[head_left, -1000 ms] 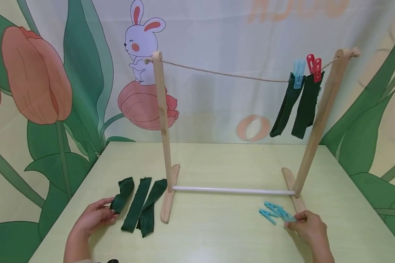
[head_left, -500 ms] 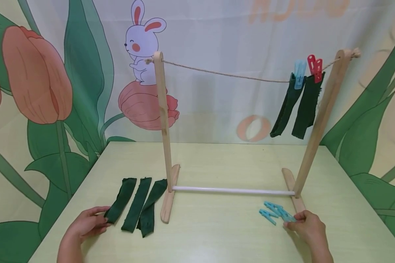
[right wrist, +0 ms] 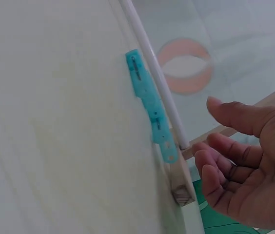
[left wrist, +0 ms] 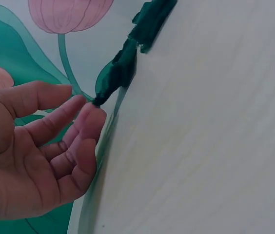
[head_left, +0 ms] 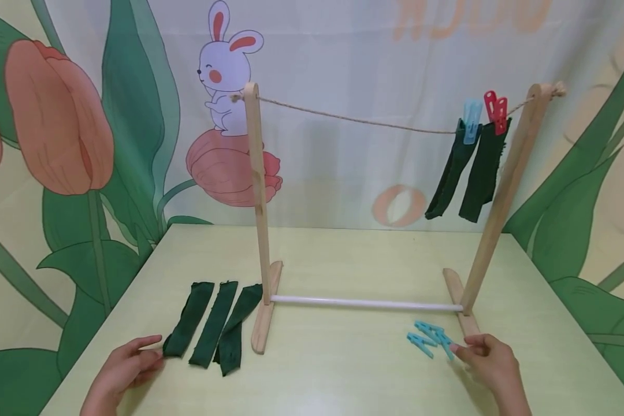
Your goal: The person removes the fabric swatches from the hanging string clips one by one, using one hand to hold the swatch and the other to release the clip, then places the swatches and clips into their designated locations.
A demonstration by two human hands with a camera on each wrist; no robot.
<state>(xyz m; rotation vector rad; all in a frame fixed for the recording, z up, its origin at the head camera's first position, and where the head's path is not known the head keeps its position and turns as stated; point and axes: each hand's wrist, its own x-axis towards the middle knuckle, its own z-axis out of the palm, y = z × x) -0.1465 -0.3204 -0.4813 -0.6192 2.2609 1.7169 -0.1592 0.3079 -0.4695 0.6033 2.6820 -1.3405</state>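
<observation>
At the right end of the line (head_left: 343, 118), beside the right post (head_left: 505, 196), two green strips are hung: one is held by a light blue peg (head_left: 470, 124), the other by a red peg (head_left: 499, 115). Between the light blue peg and the left post (head_left: 258, 190), the line is bare. Two of the five strips seen are thus done, by judgement less than half. Left unhung on the table (head_left: 343, 375), left of the left post, are the left strip (head_left: 189, 320), the middle strip (head_left: 214, 323) and the right strip (head_left: 231, 344), the last bent. The left strip is nearly touched or just touched by the left hand (head_left: 127, 367), whose fingers are slightly parted and loosely bent; no grip is seen. Near the right post's foot, unused blue pegs (head_left: 444, 343), apparently three, are set close together. Nothing is seen held by the right hand (head_left: 491, 364), its thumb spread and fingers loosely bent beside them.
</observation>
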